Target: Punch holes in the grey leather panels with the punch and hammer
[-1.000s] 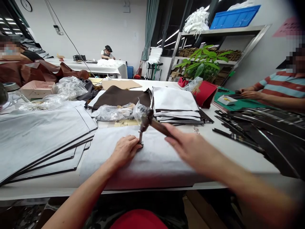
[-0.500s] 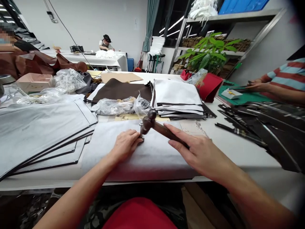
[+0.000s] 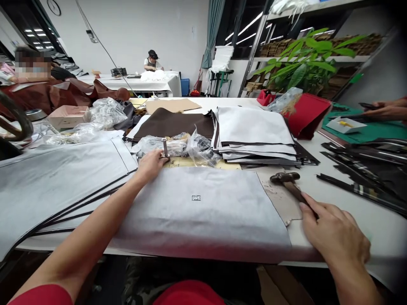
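Since the preceding frame, both hands have separated: the left hand (image 3: 151, 165) has shifted toward the rear left with the slim metal punch (image 3: 165, 148), and the right hand (image 3: 335, 228) has withdrawn to the lower right with the dark-headed, wooden-handled hammer (image 3: 288, 178). A small rectangular black-and-silver patterned patch (image 3: 196, 198) is now exposed on the soft pale-grey sheet (image 3: 229, 220) at lower centre.

Left hand: fingers closed around the lower end of the metal punch, shaft approximately upright. Position: left of centre, beside the thin yellow sheet (image 3: 184, 162) and in front of the clear plastic bags (image 3: 203, 148). Contact between the punch base and the surface beneath cannot be determined.

Right hand: closed around the hammer handle, head pointing toward the upper left, well apart from the punch. Position: right of the pale-grey sheet, above the white table (image 3: 359, 207).

Surroundings: large grey dark-edged sheets (image 3: 70, 169) lie overlapped at the left of the frame. A stack of white dark-edged sheets (image 3: 254, 127) sits right of centre. Black strips (image 3: 384, 169) lie at the right edge.
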`<act>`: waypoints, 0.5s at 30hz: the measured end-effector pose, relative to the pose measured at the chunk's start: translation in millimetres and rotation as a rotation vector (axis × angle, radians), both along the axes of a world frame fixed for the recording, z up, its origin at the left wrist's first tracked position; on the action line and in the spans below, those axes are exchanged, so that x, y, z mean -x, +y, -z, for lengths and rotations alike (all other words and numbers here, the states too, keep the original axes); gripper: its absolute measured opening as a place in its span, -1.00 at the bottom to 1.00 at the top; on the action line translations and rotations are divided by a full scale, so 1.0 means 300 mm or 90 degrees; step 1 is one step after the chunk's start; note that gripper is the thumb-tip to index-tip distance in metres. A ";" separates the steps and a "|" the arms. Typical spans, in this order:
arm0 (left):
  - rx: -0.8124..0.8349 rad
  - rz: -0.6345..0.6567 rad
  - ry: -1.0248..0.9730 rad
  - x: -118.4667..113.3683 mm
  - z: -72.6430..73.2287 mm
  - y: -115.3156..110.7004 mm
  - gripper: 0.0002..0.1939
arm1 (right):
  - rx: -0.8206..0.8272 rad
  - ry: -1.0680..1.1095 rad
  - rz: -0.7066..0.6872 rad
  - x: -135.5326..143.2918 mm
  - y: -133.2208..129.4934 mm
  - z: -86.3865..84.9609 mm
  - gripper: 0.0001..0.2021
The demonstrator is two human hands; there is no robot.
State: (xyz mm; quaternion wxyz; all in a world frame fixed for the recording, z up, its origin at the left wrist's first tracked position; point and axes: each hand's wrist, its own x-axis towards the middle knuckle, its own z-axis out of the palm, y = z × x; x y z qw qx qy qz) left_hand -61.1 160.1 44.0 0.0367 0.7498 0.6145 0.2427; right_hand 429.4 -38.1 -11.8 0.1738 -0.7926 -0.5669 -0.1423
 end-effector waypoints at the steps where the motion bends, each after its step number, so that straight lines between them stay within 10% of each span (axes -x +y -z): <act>1: -0.019 -0.017 0.011 -0.024 -0.006 -0.025 -0.80 | 0.015 0.010 0.006 0.005 -0.001 -0.002 -0.46; 10: 0.100 0.335 0.043 -0.362 -0.060 -0.081 -0.75 | -0.095 -0.023 -0.011 0.072 -0.008 -0.048 -0.53; 15: -0.011 0.473 -0.036 -0.430 -0.262 -0.088 -0.83 | -0.040 0.588 -0.140 0.118 0.000 -0.073 -0.10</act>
